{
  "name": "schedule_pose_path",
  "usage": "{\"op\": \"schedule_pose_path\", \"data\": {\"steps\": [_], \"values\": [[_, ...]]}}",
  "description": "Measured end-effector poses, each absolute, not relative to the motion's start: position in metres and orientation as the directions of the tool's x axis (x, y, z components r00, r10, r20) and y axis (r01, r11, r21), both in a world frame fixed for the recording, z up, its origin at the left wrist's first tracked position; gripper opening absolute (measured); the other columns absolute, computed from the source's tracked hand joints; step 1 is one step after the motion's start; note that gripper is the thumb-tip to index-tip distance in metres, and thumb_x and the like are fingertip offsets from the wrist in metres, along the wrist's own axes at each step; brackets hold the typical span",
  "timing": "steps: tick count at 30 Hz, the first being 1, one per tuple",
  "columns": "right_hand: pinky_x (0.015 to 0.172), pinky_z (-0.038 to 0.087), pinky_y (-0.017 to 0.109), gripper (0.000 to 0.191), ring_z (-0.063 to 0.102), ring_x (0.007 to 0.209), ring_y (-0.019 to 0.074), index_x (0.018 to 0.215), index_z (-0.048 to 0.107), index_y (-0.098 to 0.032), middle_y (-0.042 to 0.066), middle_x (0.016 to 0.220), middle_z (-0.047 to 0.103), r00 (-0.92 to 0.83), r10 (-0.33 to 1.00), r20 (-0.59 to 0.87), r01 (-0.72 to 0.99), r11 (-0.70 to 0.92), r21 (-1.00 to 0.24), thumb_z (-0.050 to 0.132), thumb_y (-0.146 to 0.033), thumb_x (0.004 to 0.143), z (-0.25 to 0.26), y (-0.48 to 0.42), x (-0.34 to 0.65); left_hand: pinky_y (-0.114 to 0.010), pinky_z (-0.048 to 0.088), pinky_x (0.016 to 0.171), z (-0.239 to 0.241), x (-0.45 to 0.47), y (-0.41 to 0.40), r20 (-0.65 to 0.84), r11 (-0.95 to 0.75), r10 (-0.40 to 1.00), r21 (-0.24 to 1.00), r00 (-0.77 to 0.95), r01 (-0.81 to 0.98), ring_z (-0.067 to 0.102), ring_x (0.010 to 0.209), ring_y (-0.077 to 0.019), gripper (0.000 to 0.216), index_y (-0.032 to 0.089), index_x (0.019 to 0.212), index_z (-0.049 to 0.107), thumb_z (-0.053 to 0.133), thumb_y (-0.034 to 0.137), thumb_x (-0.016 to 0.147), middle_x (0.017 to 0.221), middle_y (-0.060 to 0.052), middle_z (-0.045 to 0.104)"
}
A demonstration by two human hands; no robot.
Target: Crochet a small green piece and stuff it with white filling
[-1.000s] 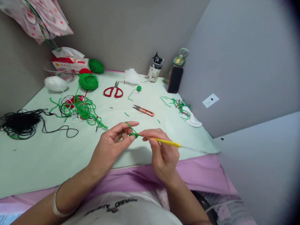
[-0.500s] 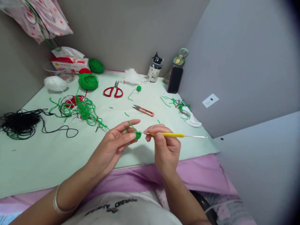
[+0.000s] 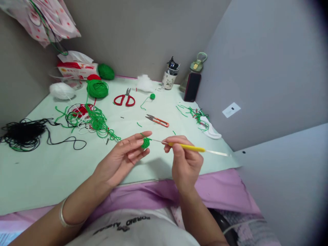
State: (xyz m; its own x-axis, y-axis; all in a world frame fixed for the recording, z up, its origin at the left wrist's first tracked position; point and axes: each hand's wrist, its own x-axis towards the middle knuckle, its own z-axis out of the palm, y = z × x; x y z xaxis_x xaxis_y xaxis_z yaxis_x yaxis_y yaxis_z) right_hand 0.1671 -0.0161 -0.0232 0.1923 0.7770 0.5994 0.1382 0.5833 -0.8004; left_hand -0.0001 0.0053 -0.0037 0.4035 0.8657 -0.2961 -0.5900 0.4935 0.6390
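Observation:
Between the thumb and fingers of my left hand (image 3: 128, 152) is a small green crochet piece (image 3: 145, 143), pinched at its left edge. Green yarn runs over the left index finger. My right hand (image 3: 185, 155) is closed around the yellow handle of a crochet hook (image 3: 191, 147), held like a pen. Its metal tip points left and meets the top of the crochet piece; whether a loop sits on it is too small to tell. Beyond my hands lie orange thread snips (image 3: 157, 120) and red-handled scissors (image 3: 124, 99).
Tangled green, red and white yarn (image 3: 93, 118) and a black yarn heap (image 3: 24, 133) lie left. Yarn balls (image 3: 97, 89) and a tissue pack (image 3: 78, 70) stand behind. A pen cup (image 3: 169, 78), phone (image 3: 192, 87) and bottle (image 3: 197, 65) are at the back right, yarn scraps (image 3: 196, 114) nearer.
The hook has moved slightly right and down, its handle end tilting lower. The crochet piece has turned in my left fingers and shows more of its face; the lower left fingers are spread wider.

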Motion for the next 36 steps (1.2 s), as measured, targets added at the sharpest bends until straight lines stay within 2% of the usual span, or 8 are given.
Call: {"op": "schedule_pose_path", "data": {"steps": [3,6,11,17,21,30,33,36], "values": [[0.067,0.056,0.03,0.019,0.067,0.073,0.0142,0.101,0.08,-0.026,0.003,0.092,0.075,0.15,0.873,0.465,-0.089,0.48,-0.873,0.061,-0.027,0.104,-0.018,-0.016,0.165,-0.023,0.055,0.09,-0.003,0.001,0.003,-0.231,0.404,0.905,0.73,0.358,-0.551,0.054,0.063,-0.0052,0.033,0.022,0.111,0.084,0.087,0.02,0.079,0.071,0.005,0.063],[0.074,0.055,0.03,0.016,0.067,0.079,0.0143,0.1,0.081,-0.026,0.003,0.094,0.077,0.108,0.885,0.452,-0.045,0.459,-0.887,0.065,-0.027,0.101,-0.018,-0.015,0.163,-0.018,0.05,0.083,-0.004,0.004,0.0,-0.166,0.317,0.925,0.831,0.341,-0.456,0.063,0.088,-0.0107,0.032,0.028,0.112,0.084,0.088,0.023,0.081,0.09,0.001,0.074],[0.071,0.054,0.029,0.018,0.067,0.076,0.013,0.098,0.081,-0.025,0.002,0.093,0.076,0.129,0.926,0.354,-0.204,0.374,-0.905,0.064,-0.031,0.103,-0.022,-0.013,0.166,-0.022,0.044,0.074,-0.006,0.001,-0.002,-0.125,0.228,0.947,0.91,0.295,-0.346,0.056,0.087,-0.013,0.026,0.032,0.11,0.085,0.085,0.028,0.084,0.092,0.001,0.07],[0.072,0.056,0.029,0.022,0.068,0.076,0.013,0.096,0.077,-0.023,0.002,0.092,0.076,0.099,0.934,0.342,-0.272,0.356,-0.894,0.059,-0.033,0.105,-0.019,-0.012,0.169,-0.023,0.043,0.078,-0.004,-0.001,-0.002,-0.101,0.189,0.958,0.927,0.27,-0.325,0.053,0.087,-0.0134,0.022,0.032,0.104,0.085,0.084,0.027,0.083,0.09,0.001,0.064],[0.072,0.058,0.029,0.023,0.069,0.076,0.0131,0.098,0.076,-0.023,0.003,0.094,0.077,0.096,0.918,0.386,-0.205,0.397,-0.895,0.057,-0.032,0.106,-0.016,-0.015,0.169,-0.024,0.043,0.079,-0.007,-0.002,-0.002,-0.093,0.18,0.957,0.933,0.275,-0.31,0.053,0.087,-0.0138,0.021,0.033,0.104,0.085,0.082,0.026,0.084,0.089,0.001,0.064],[0.074,0.059,0.028,0.026,0.071,0.08,0.0125,0.109,0.075,-0.026,0.001,0.099,0.077,0.069,0.801,0.595,0.186,0.575,-0.796,0.051,-0.017,0.107,-0.013,-0.024,0.169,-0.024,0.04,0.071,-0.01,-0.006,-0.002,0.061,-0.04,0.983,0.991,0.171,-0.128,0.049,0.073,-0.0113,0.026,0.038,0.106,0.083,0.078,0.019,0.088,0.082,0.005,0.062],[0.075,0.06,0.03,0.025,0.072,0.083,0.0145,0.112,0.072,-0.024,0.003,0.099,0.077,0.002,0.73,0.683,0.286,0.654,-0.7,0.05,-0.013,0.106,-0.014,-0.024,0.168,-0.024,0.041,0.071,-0.006,-0.004,-0.006,0.096,-0.087,0.987,0.994,0.133,-0.071,0.05,0.071,-0.0102,0.029,0.037,0.104,0.083,0.077,0.015,0.087,0.083,0.006,0.064],[0.078,0.061,0.034,0.025,0.072,0.091,0.0184,0.118,0.068,-0.021,0.008,0.1,0.077,-0.094,0.591,0.801,0.427,0.751,-0.504,0.05,-0.012,0.105,-0.02,-0.023,0.165,-0.022,0.043,0.074,-0.002,0.001,-0.01,0.125,-0.123,0.989,0.992,0.075,-0.03,0.05,0.07,-0.0088,0.031,0.036,0.103,0.084,0.079,0.012,0.084,0.084,0.006,0.066]]}}
